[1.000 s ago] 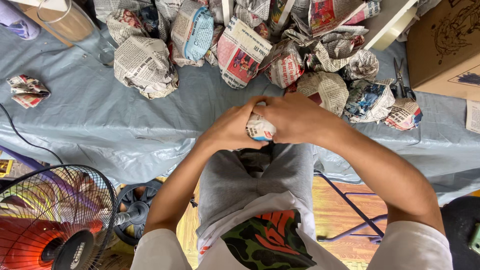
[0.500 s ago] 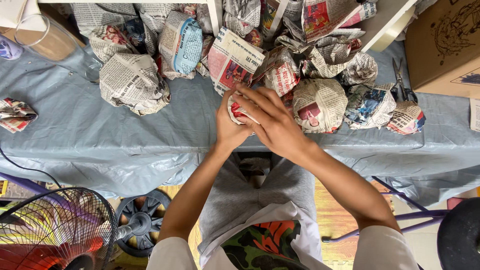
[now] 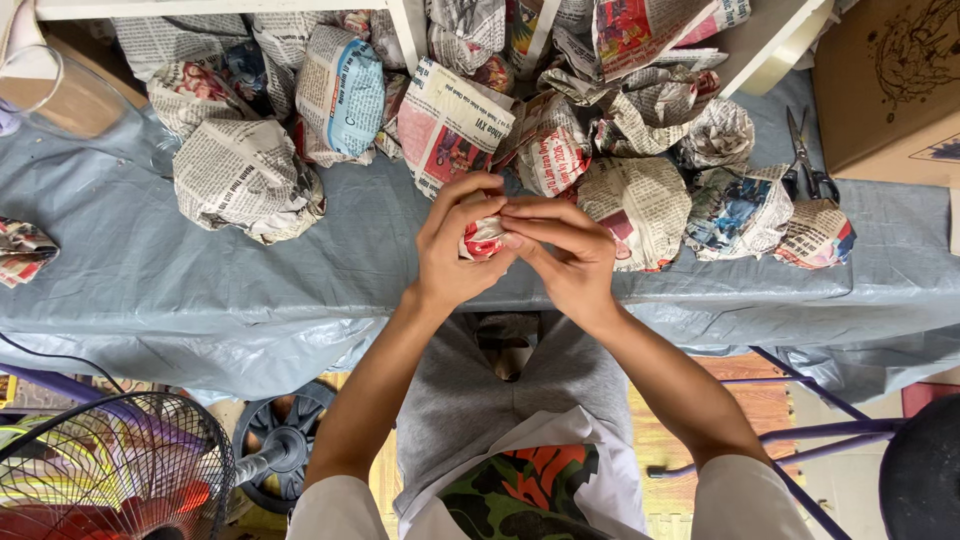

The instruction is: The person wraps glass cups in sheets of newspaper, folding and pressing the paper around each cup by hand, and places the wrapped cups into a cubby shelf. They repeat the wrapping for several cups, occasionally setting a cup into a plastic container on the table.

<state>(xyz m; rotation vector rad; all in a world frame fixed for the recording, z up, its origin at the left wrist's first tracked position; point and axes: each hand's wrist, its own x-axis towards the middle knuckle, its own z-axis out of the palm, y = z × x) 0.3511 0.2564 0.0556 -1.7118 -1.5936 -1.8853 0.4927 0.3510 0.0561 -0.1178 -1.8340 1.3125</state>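
Left hand (image 3: 455, 250) and right hand (image 3: 565, 255) meet over the near edge of the blue-grey covered table (image 3: 300, 290), both closed around a small newspaper-wrapped bundle (image 3: 483, 238). Larger newspaper-wrapped bundles (image 3: 245, 175) piled behind. Scissors (image 3: 808, 160) at right, beside the cardboard box (image 3: 890, 75). Fan (image 3: 110, 470) lower left.
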